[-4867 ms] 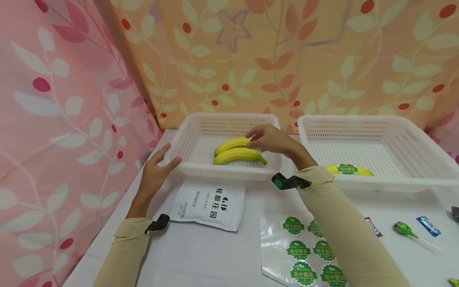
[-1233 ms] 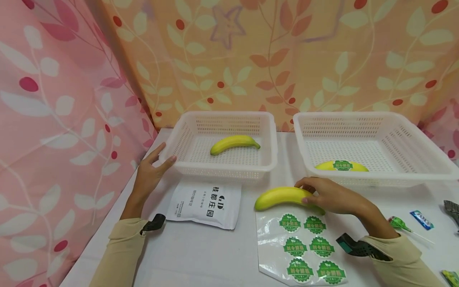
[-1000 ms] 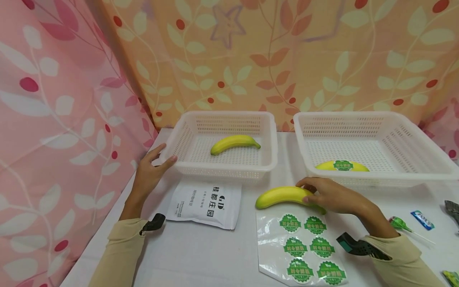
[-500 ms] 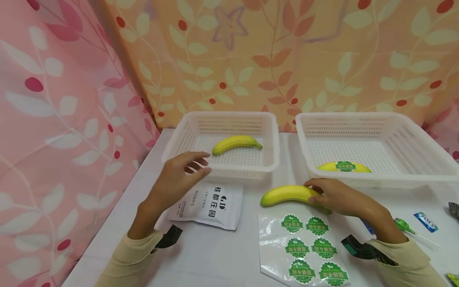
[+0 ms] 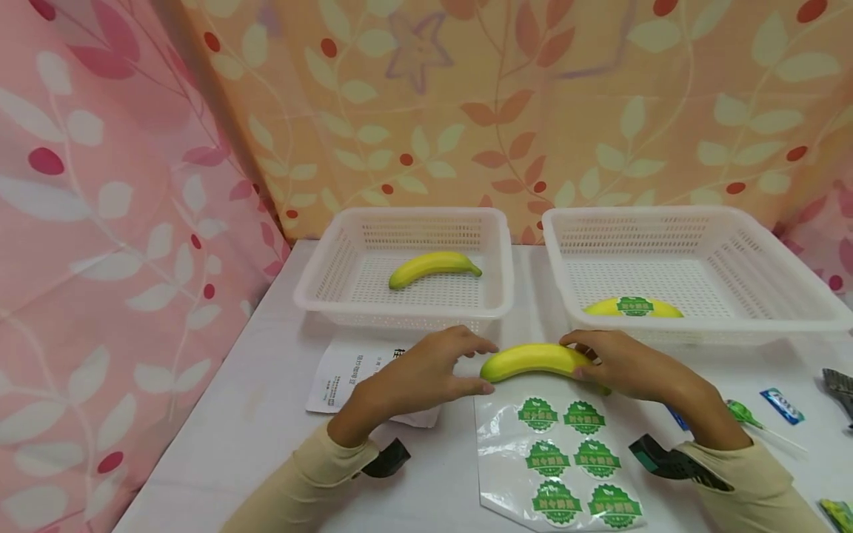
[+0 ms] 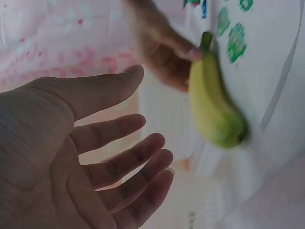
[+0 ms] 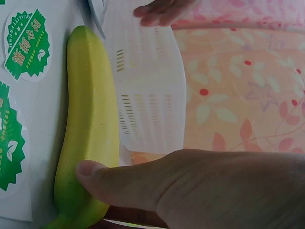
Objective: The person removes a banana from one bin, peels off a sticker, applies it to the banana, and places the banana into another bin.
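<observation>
Pinches a smooth, curved, green-tipped yellow banana (image 5: pixel 533 361) with right hand (image 5: pixel 620 364). Holds left hand (image 5: pixel 426 370) wide just beside it.

A left basket (image 5: pixel 406 309) stands mid-frame, with a right basket (image 5: pixel 726 326) beside it. A first banana (image 5: pixel 433 268) lies in the left basket, a second banana (image 5: pixel 664 308) inside the right one's front wall. Below, between the left hand (image 5: pixel 420 374) and the right hand (image 5: pixel 629 364), a third banana (image 5: pixel 536 360) lies at the top edge of a sticker sheet (image 5: pixel 503 451). A pouch (image 5: pixel 343 377) lies partly behind the left hand; a lollipop (image 5: pixel 741 412) and candy (image 5: pixel 783 406) lie lower right.
</observation>
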The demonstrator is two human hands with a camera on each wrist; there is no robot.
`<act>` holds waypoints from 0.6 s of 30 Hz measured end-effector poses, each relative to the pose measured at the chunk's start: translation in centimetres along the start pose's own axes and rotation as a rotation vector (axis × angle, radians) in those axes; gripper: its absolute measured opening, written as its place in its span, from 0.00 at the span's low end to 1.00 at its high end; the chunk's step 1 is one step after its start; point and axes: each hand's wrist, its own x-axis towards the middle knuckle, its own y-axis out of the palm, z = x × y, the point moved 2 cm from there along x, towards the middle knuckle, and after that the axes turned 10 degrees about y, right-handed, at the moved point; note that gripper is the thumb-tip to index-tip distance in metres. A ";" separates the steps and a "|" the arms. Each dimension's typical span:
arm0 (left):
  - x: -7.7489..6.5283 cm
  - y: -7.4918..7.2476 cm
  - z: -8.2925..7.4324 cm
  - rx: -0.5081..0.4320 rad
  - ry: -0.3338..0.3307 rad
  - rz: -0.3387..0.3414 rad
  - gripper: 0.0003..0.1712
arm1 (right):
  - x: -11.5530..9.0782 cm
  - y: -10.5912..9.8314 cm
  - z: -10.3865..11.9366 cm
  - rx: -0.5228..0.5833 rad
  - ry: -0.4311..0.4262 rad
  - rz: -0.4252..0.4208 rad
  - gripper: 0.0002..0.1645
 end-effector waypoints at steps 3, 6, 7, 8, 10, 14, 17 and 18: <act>1.1 2.0 -0.2 0.037 0.011 0.067 0.32 | 0.0 0.1 0.0 -0.007 0.002 -0.009 0.29; 1.7 3.9 -0.4 0.091 0.006 0.124 0.34 | -0.1 0.1 0.1 -0.015 0.001 -0.018 0.28; 1.8 4.5 -0.3 0.107 -0.002 0.137 0.35 | -0.1 0.1 0.1 -0.016 0.001 -0.021 0.28; 1.9 4.9 -0.3 0.125 -0.010 0.148 0.36 | -0.1 0.1 0.1 -0.017 0.002 -0.022 0.28; 1.9 5.7 -0.3 0.151 -0.026 0.162 0.37 | -0.1 0.2 0.1 -0.018 0.002 -0.027 0.28; 1.8 6.5 -0.4 0.196 -0.015 0.177 0.40 | -0.1 0.2 0.1 -0.016 0.004 -0.028 0.28; 1.7 6.9 -0.5 0.213 0.002 0.186 0.44 | -0.1 0.2 0.1 -0.016 0.007 -0.025 0.28; 1.7 7.0 -0.5 0.219 0.006 0.187 0.45 | -0.2 0.1 0.1 -0.017 0.010 -0.024 0.29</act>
